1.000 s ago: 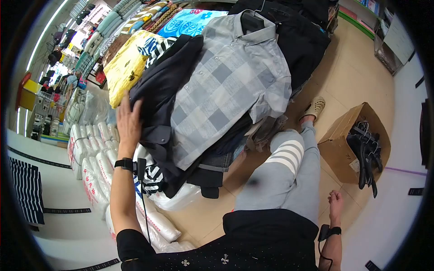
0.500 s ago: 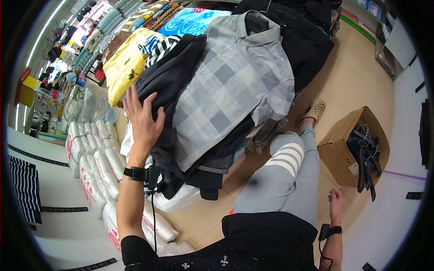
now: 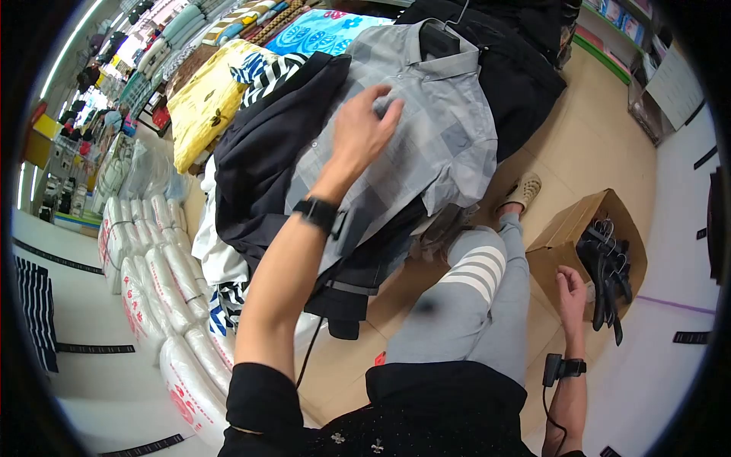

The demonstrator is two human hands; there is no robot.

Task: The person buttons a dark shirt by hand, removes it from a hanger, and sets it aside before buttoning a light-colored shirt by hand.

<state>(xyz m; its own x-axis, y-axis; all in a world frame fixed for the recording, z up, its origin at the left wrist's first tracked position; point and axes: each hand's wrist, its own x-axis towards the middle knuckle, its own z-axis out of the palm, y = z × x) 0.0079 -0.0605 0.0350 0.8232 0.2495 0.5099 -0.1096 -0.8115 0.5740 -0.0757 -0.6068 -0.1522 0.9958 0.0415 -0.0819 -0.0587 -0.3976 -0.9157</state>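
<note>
Over the grey checked short-sleeved shirt (image 3: 403, 160), my left hand (image 3: 365, 129) is raised with thumb and fingers apart, holding nothing. The shirt lies face up on a pile of clothes, on a black hanger (image 3: 439, 42) whose hook shows at the collar. Just left of the shirt is a dark navy garment (image 3: 263, 145), partly under my left forearm. My right hand (image 3: 571, 293) is low at my right side, fingers curled in loosely with nothing seen in them. It overlaps the edge of a cardboard box (image 3: 552, 263) holding several black hangers (image 3: 605, 266).
A yellow garment (image 3: 205, 107) and black trousers (image 3: 518, 91) flank the pile. Plastic-wrapped white bundles (image 3: 164, 282) stand on the floor at left. My legs (image 3: 457, 320) are below the pile. Shelves (image 3: 617, 34) stand at the far right.
My left hand has moved right, from the dark garment to above the checked shirt. My right hand has risen towards the cardboard box. The dark garment now lies spread further left.
</note>
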